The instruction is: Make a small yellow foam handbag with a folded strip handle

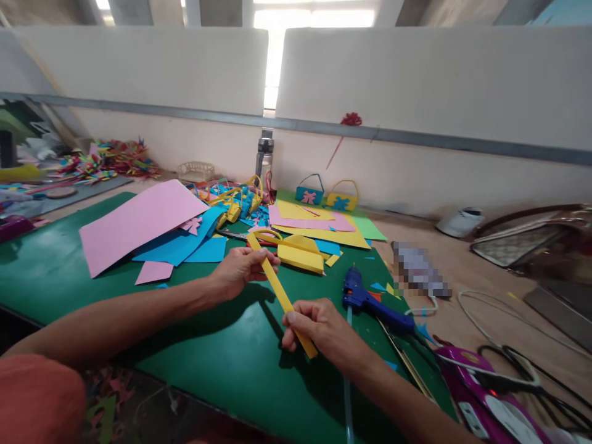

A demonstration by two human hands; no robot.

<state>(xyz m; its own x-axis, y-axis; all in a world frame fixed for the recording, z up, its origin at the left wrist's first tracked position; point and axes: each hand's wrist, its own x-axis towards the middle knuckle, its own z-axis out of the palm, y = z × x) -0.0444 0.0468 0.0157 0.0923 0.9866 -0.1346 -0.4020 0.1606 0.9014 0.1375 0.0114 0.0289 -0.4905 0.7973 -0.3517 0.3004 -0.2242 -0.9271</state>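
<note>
A narrow yellow paper strip (278, 288) runs slantwise between my two hands, above the green table mat (217, 351). My left hand (243, 271) pinches it near its far end. Closer to me, my right hand (308, 324) grips the strip by its lower part, and a short end sticks out past the fingers. Just beyond my left hand lies a folded yellow paper piece (300, 256), with scissors (234, 234) partly hidden beside it. Right of my right hand, a blue glue gun (365, 299) rests on the mat with a clear glue stick in it.
Pink sheets (139, 222) and blue sheets (203, 250) lie at the left. Two small paper bags (342, 197) stand by the wall near a pile of paper pieces (235, 203). A purple power strip (481, 382), cables and a handbag (513, 240) are at the right.
</note>
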